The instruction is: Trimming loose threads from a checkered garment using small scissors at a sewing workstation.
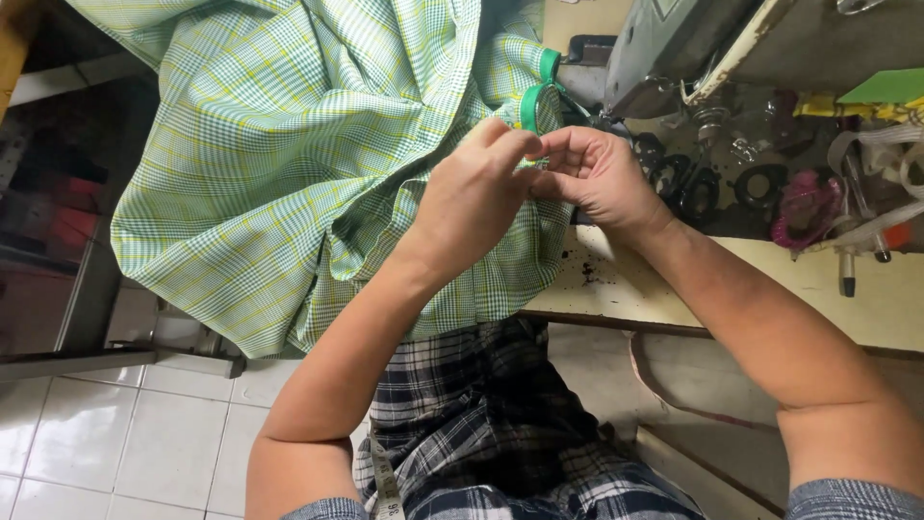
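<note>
A large green-and-yellow checked cloth (289,144) hangs over the left end of a pale sewing table (866,299) and spills down toward the floor. A bright green band (534,91) runs along its edge near the top middle. My left hand (476,193) pinches the cloth's edge just under that band. My right hand (592,173) meets it fingertip to fingertip, gripping the same edge. What lies between the fingertips is hidden.
A grey sewing machine (664,48) stands at the back right of the table. Bobbins, dark parts and a pink spool (804,207) clutter the table's right side. A tape measure (385,486) lies on my plaid-clad lap. White floor tiles (115,443) lie at lower left.
</note>
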